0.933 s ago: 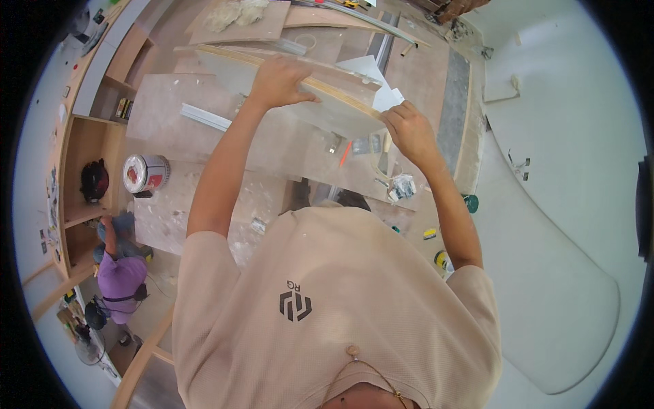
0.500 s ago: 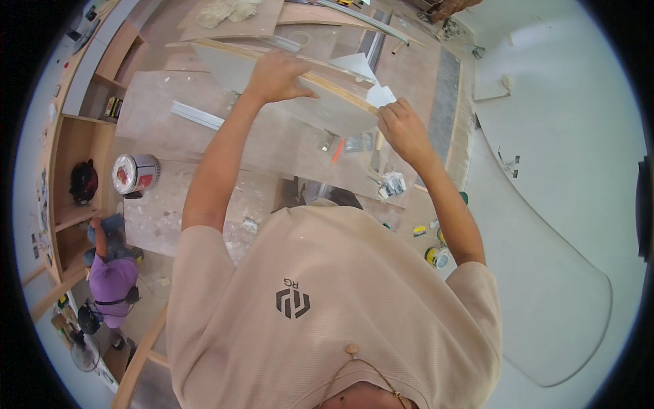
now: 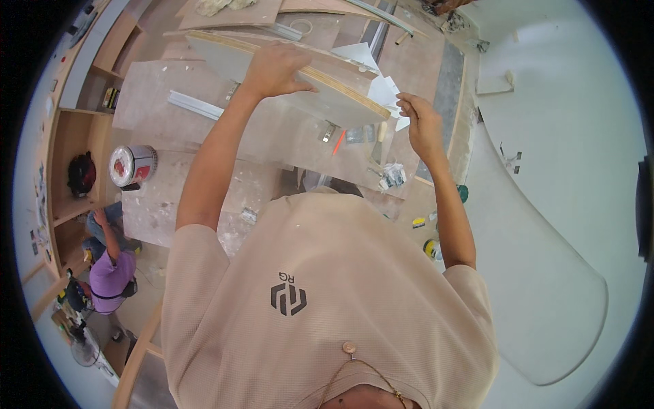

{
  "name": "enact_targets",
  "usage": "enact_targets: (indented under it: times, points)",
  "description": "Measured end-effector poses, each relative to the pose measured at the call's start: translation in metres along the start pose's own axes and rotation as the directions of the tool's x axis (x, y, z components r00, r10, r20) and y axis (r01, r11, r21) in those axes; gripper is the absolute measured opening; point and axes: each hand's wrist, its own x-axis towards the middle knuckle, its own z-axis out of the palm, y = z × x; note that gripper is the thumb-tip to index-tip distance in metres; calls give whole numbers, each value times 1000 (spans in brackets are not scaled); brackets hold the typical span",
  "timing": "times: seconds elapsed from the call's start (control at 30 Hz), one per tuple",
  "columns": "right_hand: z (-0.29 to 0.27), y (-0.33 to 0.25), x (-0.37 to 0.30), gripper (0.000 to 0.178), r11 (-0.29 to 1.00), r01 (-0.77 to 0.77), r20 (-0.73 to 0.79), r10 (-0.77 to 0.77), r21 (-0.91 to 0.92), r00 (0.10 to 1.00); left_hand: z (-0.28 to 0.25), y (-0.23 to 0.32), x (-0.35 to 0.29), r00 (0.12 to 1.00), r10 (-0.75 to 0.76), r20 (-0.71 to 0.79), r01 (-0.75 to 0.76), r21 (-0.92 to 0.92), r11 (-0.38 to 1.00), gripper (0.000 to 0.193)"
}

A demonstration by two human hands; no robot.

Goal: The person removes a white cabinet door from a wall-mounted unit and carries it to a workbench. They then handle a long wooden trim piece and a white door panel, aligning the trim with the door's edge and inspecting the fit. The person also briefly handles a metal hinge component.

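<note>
A thin board [image 3: 337, 105], white-faced with a bare wood-coloured edge, stands on its long side on the work table. Over its top edge is my left hand [image 3: 276, 70], closed with the thumb on the near face. My right hand [image 3: 424, 126] is just past the board's right end, apart from it. Its fingers are bent together at the tips, and whatever they hold is too small to make out. White sheets [image 3: 383, 92] lie behind the board's right end, close to those fingertips. Low on the near face sits a metal hinge [image 3: 329, 132].
A paint bucket [image 3: 133, 167] stands on the table [image 3: 184, 198] at left. Near the board lie a white metal channel [image 3: 195, 105], an orange strip [image 3: 338, 142] and crumpled plastic [image 3: 393, 176]. A person in purple [image 3: 114, 281] works by wooden shelves [image 3: 85, 133]. A white wall [image 3: 565, 136] rises at right.
My right hand has come off the board's right end and moved to the right. My left hand keeps its grip. The person in purple has shifted a little.
</note>
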Motion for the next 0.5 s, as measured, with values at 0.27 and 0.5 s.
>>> enact_targets:
  times: [0.27, 0.5]
  points:
    - [24, 1, 3, 46, 997, 69, 73, -71, 21, 995, -2, -1, -2, 998, -52, 42, 53, -3, 999, 49]
    - [99, 74, -22, 48, 902, -175, -3, 191, 395, 981, -16, -3, 9, 982, 30, 185, -34, 18, 999, 46]
